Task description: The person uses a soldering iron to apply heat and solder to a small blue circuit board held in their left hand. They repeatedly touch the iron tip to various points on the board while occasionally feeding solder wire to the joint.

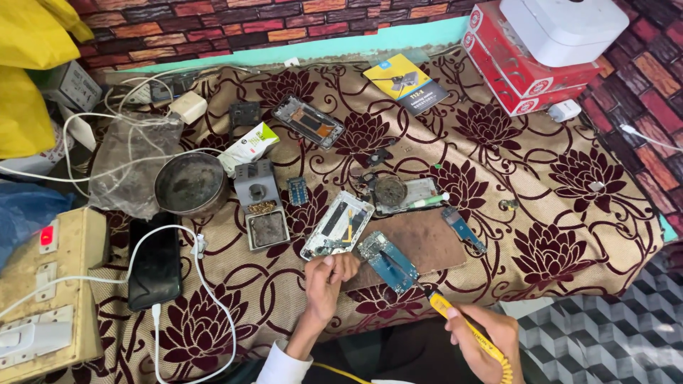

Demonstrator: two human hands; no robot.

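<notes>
A person seated at the near edge of a flower-patterned cloth [569,235] works on a blue phone circuit board [388,262], which lies on a brown mat [427,238] close to that near edge, roughly at its middle. The left hand [327,281] is curled, its fingertips pressed down at the board's near-left end to pin it; the right hand [491,341] is wrapped around the yellow handle of a soldering iron [455,316], whose dark tip rests on or just above the board's near end. The board looks thin, light and stiff, and probably fragile, its face crowded with small parts; it is best held by its bare edges or ends, flat against the mat, since so light a piece would likely skate under the tip. The iron is best gripped by its yellow sleeve only, well back from the metal. Just left of the board lies an opened phone frame [338,226]; farther left stand a grey solder stand [260,203] and a dark metal bowl [191,183]. Whether the tip truly touches the board cannot be made out, the parts on it are too small to tell apart, the right hand is cut off by the bottom of the view, and the iron's coiled cord runs out of sight.
</notes>
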